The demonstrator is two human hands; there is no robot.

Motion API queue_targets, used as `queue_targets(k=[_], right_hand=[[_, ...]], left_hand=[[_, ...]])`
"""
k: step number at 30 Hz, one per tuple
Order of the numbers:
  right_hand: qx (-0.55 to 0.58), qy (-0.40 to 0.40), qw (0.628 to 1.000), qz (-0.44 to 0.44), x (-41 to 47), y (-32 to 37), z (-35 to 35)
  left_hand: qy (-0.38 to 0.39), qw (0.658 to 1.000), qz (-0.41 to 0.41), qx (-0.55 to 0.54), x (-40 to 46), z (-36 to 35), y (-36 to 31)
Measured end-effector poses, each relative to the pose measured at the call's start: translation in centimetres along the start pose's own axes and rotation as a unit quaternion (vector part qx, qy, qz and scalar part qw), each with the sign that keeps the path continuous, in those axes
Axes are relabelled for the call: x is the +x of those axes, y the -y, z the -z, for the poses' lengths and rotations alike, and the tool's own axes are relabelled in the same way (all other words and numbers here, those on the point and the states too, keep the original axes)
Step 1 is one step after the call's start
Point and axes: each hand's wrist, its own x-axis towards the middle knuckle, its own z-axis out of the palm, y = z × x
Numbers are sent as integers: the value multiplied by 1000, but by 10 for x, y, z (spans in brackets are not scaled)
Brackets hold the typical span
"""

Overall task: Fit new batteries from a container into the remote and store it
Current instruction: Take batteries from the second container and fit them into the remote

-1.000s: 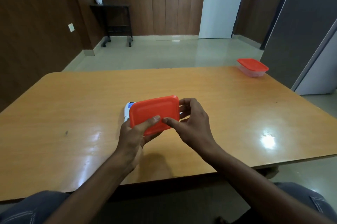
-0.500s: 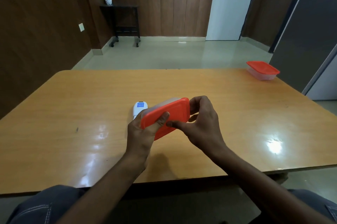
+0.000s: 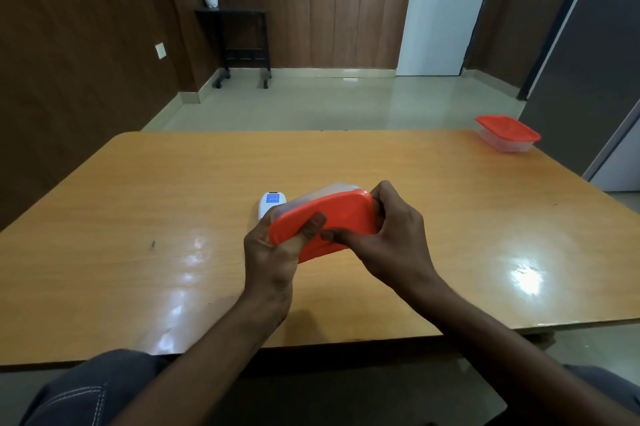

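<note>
I hold a clear plastic container with an orange lid (image 3: 341,217) above the middle of the wooden table (image 3: 138,217), tilted with the lid facing me. My left hand (image 3: 273,252) grips its left end, thumb pressed on the lid. My right hand (image 3: 391,238) grips the right end, thumb on the lid's lower edge and fingers curled over the far rim. Its contents are hidden. A white remote (image 3: 271,203) with a blue label lies on the table just behind the container, partly covered by it.
A second clear container with an orange lid (image 3: 507,133) stands at the table's far right corner. A grey cabinet (image 3: 588,62) rises to the right of the table. My knees show below the near edge.
The container has tipped further, its far side rising so the lid faces me more. My right fingers have curled tighter over the right rim. The view has shifted slightly.
</note>
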Motion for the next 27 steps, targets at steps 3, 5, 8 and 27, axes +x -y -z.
queue_targets(k=[3,5,8,27], right_hand=[[4,34,999,-12,9,-5,10],[11,38,999,-34,11,-10,14],[32,37,997,-63,12,-13,18],[17,157,980,-120,25,0,32]], left_hand=[[11,999,40,-29,-1,-4,-2],[26,996,80,-38,0,-8,-4],[73,980,158,-93,7,-6,-13],[148,945,235,-173,-2,-13,-4]])
